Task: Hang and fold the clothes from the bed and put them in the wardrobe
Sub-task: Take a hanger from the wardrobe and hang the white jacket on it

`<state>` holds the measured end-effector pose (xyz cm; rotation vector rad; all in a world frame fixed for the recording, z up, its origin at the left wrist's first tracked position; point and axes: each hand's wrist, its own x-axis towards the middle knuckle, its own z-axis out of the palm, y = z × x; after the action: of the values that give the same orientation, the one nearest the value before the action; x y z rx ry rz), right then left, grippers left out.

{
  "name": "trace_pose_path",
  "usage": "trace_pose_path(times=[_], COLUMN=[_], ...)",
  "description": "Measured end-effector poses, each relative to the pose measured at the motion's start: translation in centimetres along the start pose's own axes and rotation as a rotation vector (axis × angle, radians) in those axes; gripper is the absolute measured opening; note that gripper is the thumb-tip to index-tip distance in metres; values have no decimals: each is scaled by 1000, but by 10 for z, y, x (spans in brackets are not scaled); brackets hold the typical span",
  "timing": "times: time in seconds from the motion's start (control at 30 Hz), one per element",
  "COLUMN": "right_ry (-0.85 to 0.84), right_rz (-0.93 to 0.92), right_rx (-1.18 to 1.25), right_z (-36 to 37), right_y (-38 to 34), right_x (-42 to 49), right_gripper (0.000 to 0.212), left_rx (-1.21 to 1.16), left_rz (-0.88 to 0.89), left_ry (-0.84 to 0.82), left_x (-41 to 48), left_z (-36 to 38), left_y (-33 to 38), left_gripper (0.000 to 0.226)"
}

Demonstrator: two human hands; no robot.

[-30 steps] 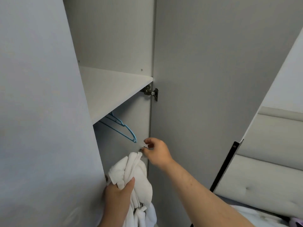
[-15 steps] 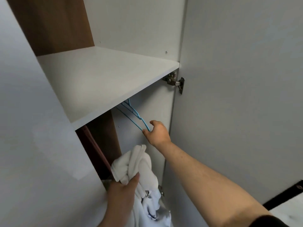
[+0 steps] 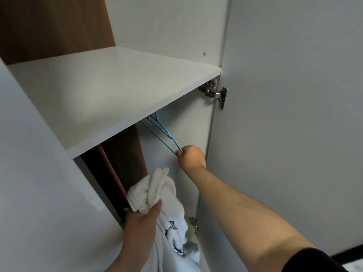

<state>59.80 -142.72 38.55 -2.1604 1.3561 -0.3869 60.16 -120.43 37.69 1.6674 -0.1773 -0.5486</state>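
I stand at the open wardrobe [image 3: 176,26]. My right hand [image 3: 191,158] reaches under the white shelf [image 3: 110,95] and pinches the lower end of a blue hanger [image 3: 165,135]; its hook is hidden behind the shelf edge. A second blue hanger seems to lie just behind it. My left hand [image 3: 142,220] grips a bunched white garment [image 3: 157,191], held low in front of the hanging space. The cloth trails down past my wrist, with some blue print showing.
The open wardrobe door [image 3: 294,114] fills the right side, with a metal hinge [image 3: 215,91] under the shelf. Another white door panel [image 3: 39,183] stands close on the left. Brown back boards show behind the shelf. A lower hinge [image 3: 193,224] sits near the garment.
My right hand rose from in front of the door edge to the blue hanger and took hold of its end. My view swung up and left. The left hand kept the garment.
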Motion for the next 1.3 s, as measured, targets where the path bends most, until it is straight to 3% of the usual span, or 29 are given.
trace_pose_path(times=[0.2,0.33,0.5,0.57,0.77,0.83,0.93,1.17,1.3], right_ry=[51,93,149,180,340,332,271,178,217], right_rz=[-66,-128,-161,-165,-132,-80,7,251,244], right_rx=[-37,-71,-18,10,438,545,670,1019,1004], right_z=[-9,-18,-32,-35,-35,-32,-29,-28,-29], right_y=[6,3,2,9,51,61,67,33,13], right_x=[-4,-7,-14,-21,-84,-113,-153,-226,-258], right_gripper=[35,35,41,47,40,37,31,24,33], left_rx=[-25,-23,-50,-51,-39,-19,-22,39,81], left_rz=[-24,-36,-54,-41,-6,2,11,136,150], left_ry=[-14,-29,-23,-17,-64,-92,-113,-275,-414], left_x=[5,7,13,14,12,11,6,-17,-37], left_z=[0,2,4,5,6,5,2,-15,-27], left_y=[-2,-3,-4,-3,0,-1,-3,6,17], left_gripper=[34,49,32,36,46,44,21,49,29])
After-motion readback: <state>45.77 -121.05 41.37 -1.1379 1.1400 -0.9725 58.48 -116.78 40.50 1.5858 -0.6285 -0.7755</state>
